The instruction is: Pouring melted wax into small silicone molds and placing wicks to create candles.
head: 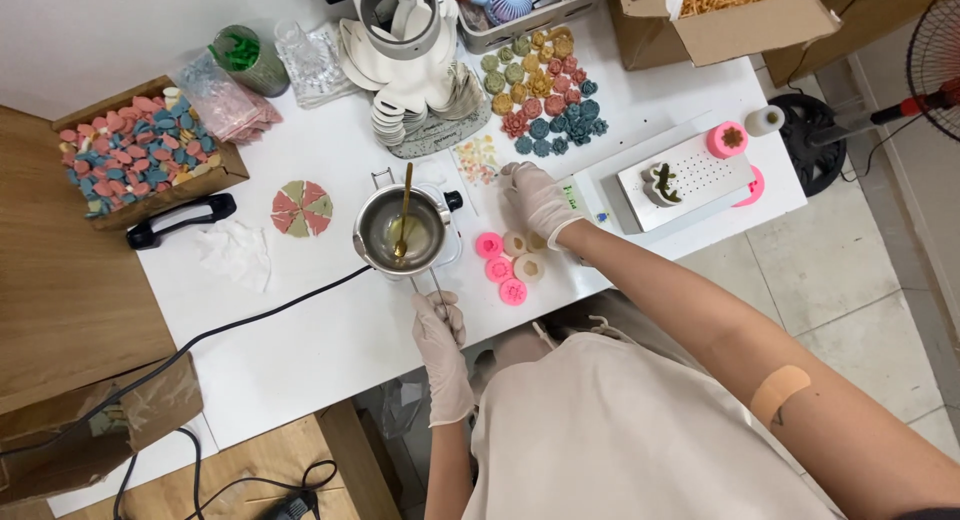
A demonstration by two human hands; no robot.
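1. Two gloved hands at work on the white bench; left hand has its grip clenched round the wire handle of the small metal pot; pot sits mid-bench on a white heater base with a gold spoon standing in the pale liquid.
2. Right hand rests over the pink round moulds, just right of the pot; fingers curled, cannot tell if they pinch anything.
3. Done, by the look: several moulds show cream fill; a spread of finished coloured flower pieces lies further back; wooden box of coloured pieces far left.
4. Left, as judged: at least three pink moulds look unfilled; liquid remains in the pot.
5. White perforated tray with one more pink mould at right, well apart from both hands.
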